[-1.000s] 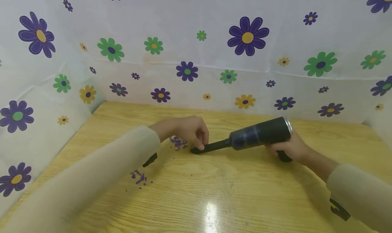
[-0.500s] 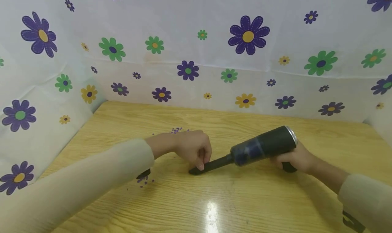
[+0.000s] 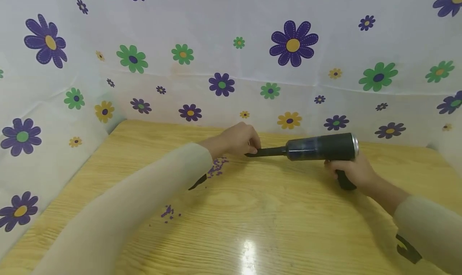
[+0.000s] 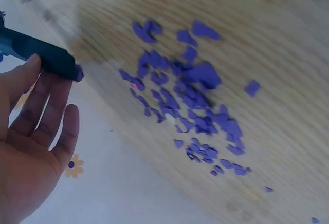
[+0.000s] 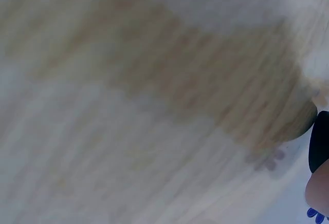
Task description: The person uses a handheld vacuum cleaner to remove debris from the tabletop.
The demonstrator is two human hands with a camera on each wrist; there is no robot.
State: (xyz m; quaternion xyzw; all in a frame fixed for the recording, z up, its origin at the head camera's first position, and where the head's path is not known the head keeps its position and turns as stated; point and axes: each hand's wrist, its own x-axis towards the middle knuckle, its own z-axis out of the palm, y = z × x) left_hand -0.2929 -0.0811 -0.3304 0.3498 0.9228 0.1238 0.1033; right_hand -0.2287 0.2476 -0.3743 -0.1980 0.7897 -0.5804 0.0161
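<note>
A black handheld vacuum cleaner [image 3: 321, 147] with a dark clear section lies across the head view, nearly level above the table. My right hand [image 3: 355, 171] grips its handle; the right wrist view catches only a finger and a bit of the black handle [image 5: 320, 142] at its edge. At the slim nozzle's [image 3: 272, 151] end, my left hand [image 3: 240, 139] pinches the tip between thumb and fingers. One purple bit [image 4: 78, 73] shows at the nozzle mouth in the left wrist view. Beside that hand lies a pile of purple scraps [image 4: 203, 75], partly behind the left sleeve in the head view.
A smaller cluster of purple scraps [image 3: 167, 212] lies nearer on the wooden table [image 3: 288, 223]. White cloth [image 3: 245, 10] printed with flowers stands along the back and sides. Black wrist mounts [image 3: 408, 249] hang below both sleeves.
Both hands and the vacuum first came toward me, then moved back away and somewhat right. The vacuum is more level now. The left sleeve has come off the nearer scraps. Both grips stay the same.
</note>
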